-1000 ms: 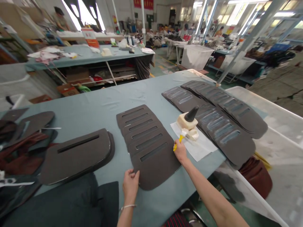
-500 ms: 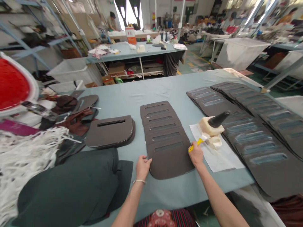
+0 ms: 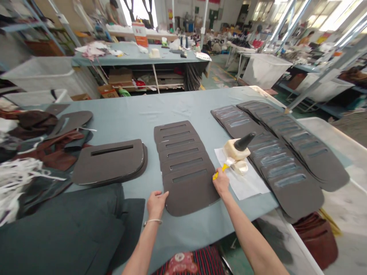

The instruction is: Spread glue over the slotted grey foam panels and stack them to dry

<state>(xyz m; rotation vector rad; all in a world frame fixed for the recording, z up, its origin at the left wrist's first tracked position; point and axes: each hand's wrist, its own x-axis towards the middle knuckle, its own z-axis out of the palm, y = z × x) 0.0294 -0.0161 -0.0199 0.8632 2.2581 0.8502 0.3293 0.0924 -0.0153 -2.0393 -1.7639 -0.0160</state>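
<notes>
Fanned in an overlapping row, several brown slotted panels (image 3: 189, 191) lie before me on the table. My left hand (image 3: 155, 204) is closed, its thumb and fingertips at the left edge of the nearest panel; they appear to pinch it. In my right hand (image 3: 221, 182) is a small yellow-handled brush (image 3: 225, 167), held beside the panels' right edge. Its whitish bristles point toward a cream glue bottle (image 3: 235, 149) with a black cone top. A small cream cup (image 3: 241, 167) sits beside the bottle, both on a white paper sheet (image 3: 250, 187).
More slotted panels (image 3: 298, 194) with shiny wet-looking strips around their slots overlap on the right. A panel stack (image 3: 109, 164) lies left, beyond dark green folded fabric (image 3: 65, 229). Brown scraps (image 3: 60, 152) and white cords (image 3: 21, 183) crowd the left edge.
The view has swung to the right, so the table things sit further left in the picture. Both hands stay at the panels' edges, the brush still held in the right one.
</notes>
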